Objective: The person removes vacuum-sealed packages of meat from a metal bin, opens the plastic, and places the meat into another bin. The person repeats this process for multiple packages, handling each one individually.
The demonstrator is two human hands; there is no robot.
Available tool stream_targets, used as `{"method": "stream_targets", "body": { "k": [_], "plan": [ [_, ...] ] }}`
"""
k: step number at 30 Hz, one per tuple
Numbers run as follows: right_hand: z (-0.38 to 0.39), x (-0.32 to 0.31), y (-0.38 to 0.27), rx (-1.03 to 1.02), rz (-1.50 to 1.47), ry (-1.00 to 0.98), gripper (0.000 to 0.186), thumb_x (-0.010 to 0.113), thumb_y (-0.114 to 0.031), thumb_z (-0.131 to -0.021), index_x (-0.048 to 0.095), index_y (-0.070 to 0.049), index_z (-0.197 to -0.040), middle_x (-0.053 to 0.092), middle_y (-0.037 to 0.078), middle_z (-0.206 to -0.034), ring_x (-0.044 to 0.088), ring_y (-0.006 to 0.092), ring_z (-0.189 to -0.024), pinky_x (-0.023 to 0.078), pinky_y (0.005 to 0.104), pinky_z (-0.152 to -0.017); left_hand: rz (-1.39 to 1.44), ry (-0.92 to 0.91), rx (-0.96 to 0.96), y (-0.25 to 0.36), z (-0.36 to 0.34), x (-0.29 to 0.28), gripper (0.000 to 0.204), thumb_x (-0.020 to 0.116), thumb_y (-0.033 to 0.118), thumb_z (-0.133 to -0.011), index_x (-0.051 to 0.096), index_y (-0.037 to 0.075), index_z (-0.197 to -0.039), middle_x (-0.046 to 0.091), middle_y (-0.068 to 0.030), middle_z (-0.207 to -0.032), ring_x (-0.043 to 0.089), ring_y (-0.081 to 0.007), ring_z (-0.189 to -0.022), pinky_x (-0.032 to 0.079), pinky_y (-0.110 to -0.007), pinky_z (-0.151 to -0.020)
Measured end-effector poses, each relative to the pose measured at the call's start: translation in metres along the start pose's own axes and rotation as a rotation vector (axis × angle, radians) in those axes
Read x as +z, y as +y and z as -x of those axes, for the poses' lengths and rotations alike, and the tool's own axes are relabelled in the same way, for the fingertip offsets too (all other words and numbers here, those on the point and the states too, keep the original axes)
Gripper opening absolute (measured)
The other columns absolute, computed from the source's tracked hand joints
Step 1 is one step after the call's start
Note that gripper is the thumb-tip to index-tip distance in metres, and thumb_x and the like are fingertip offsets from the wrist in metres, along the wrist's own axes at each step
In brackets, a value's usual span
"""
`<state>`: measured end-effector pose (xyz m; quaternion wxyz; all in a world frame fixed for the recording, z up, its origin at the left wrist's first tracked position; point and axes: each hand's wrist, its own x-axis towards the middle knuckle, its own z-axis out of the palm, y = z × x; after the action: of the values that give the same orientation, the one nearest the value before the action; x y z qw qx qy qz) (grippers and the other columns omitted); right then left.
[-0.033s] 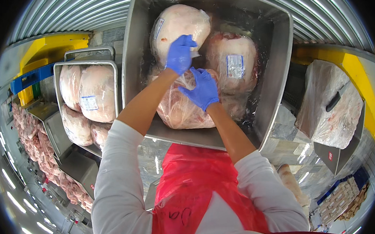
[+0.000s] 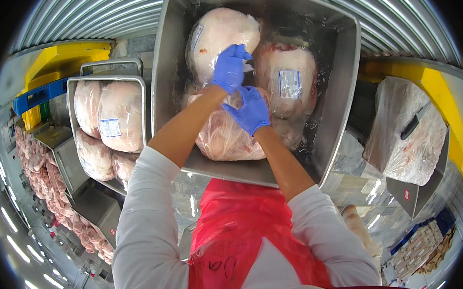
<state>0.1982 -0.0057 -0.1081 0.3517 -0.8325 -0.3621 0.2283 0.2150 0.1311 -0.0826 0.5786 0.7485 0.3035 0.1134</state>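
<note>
My left hand [image 2: 230,68], in a blue glove, is closed on a crumple of clear plastic film [image 2: 247,68] between the far and near wrapped meat pieces. My right hand [image 2: 252,112], gloved alike, lies over the near plastic-wrapped meat [image 2: 228,139], thumb spread from the fingers; its fingertips are partly hidden. Beyond the left hand sits a pale, rounded wrapped meat piece [image 2: 223,32] with a label on its side. Another labelled wrapped piece [image 2: 287,60] lies to the right. All of them rest in a deep metal tub [image 2: 338,86] with wet, shiny inner surfaces.
A smaller metal bin [image 2: 144,104] on the left holds several wrapped meat pieces. To the right, a black-handled knife [image 2: 413,124] lies on a plastic-covered block [image 2: 399,151]. Yellow barriers [image 2: 447,112] and a corrugated wall [image 2: 392,10] stand beyond; meat [image 2: 44,170] lines the far left.
My left hand has shifted slightly to the right, with the film still at its fingers. The right hand has barely moved.
</note>
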Motion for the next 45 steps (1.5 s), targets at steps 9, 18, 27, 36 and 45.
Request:
{"method": "stream_targets", "body": {
  "k": [9,18,27,36,45],
  "plan": [
    [-0.027,0.022,0.027,0.174,0.051,0.272,0.016,0.049,-0.01,-0.085,0.057,-0.003,-0.073,0.059,0.01,-0.065,0.052,0.0206,-0.05,0.043,0.0302,-0.046,-0.245,0.191,0.081,-0.047,-0.022,-0.018,0.027,0.049,0.024,-0.089,0.061,0.001,-0.085,0.06,-0.0091,-0.075,0.055,-0.0179,-0.065,0.045,-0.029,-0.063],
    [-0.044,-0.018,0.144,0.378,-0.994,0.173,0.014,0.043,-0.015,-0.09,0.052,-0.011,-0.079,0.044,0.001,-0.058,0.044,0.0124,-0.048,0.037,0.0256,-0.043,-0.46,0.089,0.069,-0.029,0.125,-0.019,0.025,0.066,0.025,-0.075,0.06,0.007,-0.089,0.056,-0.0068,-0.085,0.053,-0.0239,-0.081,0.042,-0.036,-0.077],
    [-0.062,-0.154,-0.033,0.223,-1.073,0.254,0.018,0.041,-0.013,-0.092,0.053,-0.004,-0.081,0.044,0.0,-0.062,0.039,0.0076,-0.049,0.03,0.0211,-0.041,-0.484,0.209,0.252,-0.037,0.083,-0.024,0.037,0.072,0.026,-0.066,0.054,0.008,-0.093,0.053,-0.012,-0.085,0.051,-0.0317,-0.087,0.041,-0.041,-0.077],
    [-0.046,-0.176,-0.021,0.226,-0.962,0.296,0.016,0.045,-0.01,-0.09,0.055,0.001,-0.085,0.056,0.008,-0.066,0.054,0.0152,-0.054,0.045,0.0249,-0.044,-0.552,-0.286,-0.036,-0.037,0.128,-0.037,0.036,0.039,0.04,-0.09,0.058,0.009,-0.092,0.062,-0.0175,-0.082,0.058,-0.0376,-0.078,0.045,-0.045,-0.07],
    [0.083,-0.232,-0.02,0.261,-1.015,0.421,0.025,0.042,-0.016,-0.09,0.056,0.003,-0.099,0.053,0.006,-0.063,0.052,0.0135,-0.051,0.043,0.0243,-0.043,-0.645,-0.645,-0.084,0.056,0.219,-0.016,0.03,0.049,0.037,-0.084,0.061,0.009,-0.083,0.061,-0.0147,-0.075,0.059,-0.0346,-0.075,0.046,-0.044,-0.066]
  ]
}}
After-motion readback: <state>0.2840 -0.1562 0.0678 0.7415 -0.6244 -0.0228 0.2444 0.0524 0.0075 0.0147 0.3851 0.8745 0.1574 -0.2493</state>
